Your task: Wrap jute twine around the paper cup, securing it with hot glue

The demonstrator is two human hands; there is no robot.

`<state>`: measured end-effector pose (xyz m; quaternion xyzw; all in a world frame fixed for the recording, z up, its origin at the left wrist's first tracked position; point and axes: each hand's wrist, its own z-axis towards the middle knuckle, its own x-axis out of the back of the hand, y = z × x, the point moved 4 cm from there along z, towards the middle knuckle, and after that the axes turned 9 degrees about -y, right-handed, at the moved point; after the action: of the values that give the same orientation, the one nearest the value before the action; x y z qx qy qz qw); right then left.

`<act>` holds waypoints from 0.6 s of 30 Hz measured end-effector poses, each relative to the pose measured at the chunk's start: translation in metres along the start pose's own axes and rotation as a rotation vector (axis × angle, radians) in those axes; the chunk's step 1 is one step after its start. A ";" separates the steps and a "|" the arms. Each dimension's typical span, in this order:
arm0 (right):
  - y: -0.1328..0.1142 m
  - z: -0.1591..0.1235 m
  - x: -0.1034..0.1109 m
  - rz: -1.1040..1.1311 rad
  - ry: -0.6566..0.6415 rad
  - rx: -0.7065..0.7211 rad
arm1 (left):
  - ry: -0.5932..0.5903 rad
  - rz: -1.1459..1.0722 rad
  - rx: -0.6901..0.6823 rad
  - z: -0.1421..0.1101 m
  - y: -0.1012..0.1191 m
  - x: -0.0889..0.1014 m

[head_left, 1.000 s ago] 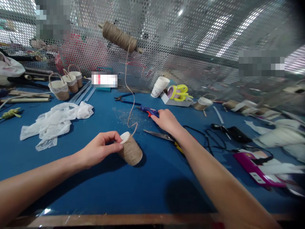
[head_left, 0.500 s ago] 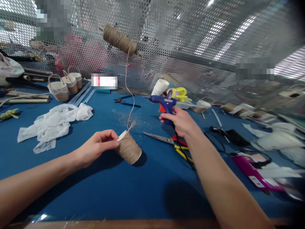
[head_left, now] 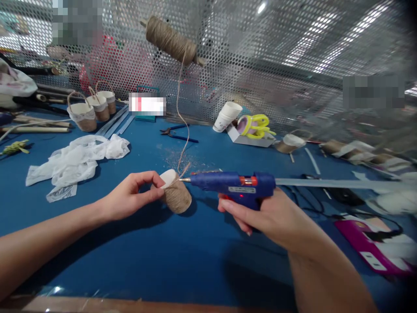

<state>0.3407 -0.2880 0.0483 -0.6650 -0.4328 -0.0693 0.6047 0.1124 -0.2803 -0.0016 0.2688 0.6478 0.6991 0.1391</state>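
My left hand [head_left: 135,193] pinches the rim of a paper cup [head_left: 177,198] wrapped in brown twine, tilted with its white mouth toward the upper left. My right hand [head_left: 257,217] is closed around the grip of a blue hot glue gun [head_left: 224,180]. The gun's metal nozzle touches or nearly touches the twine near the cup's rim. A clear glue stick [head_left: 319,184] juts from its back. From the cup, a strand of twine [head_left: 179,104] runs up to a large twine spool [head_left: 171,40] mounted on the mesh.
White lace fabric [head_left: 78,163] lies at left, below several small handled baskets [head_left: 83,117]. Pliers [head_left: 180,134] lie behind the cup. Stacked paper cups [head_left: 227,116] and a yellow-tied bundle [head_left: 256,126] stand at the back. A purple power strip [head_left: 361,248] lies at right.
The glue gun has swung down and turned level, its nozzle now at the cup's rim. The cup has tilted so that more of its white mouth shows.
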 end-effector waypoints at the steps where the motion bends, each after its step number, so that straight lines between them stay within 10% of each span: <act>1: 0.000 0.001 -0.003 -0.020 0.028 -0.008 | -0.001 0.018 -0.007 0.000 0.001 0.000; 14: -0.005 -0.014 -0.026 -0.798 0.343 0.653 | 0.038 -0.012 0.001 0.001 -0.001 -0.002; 18: -0.017 -0.015 -0.026 -0.860 0.401 0.640 | 0.035 0.008 -0.004 0.000 -0.001 -0.003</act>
<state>0.3201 -0.3153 0.0491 -0.1869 -0.5407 -0.2994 0.7636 0.1141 -0.2819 -0.0031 0.2587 0.6475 0.7057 0.1256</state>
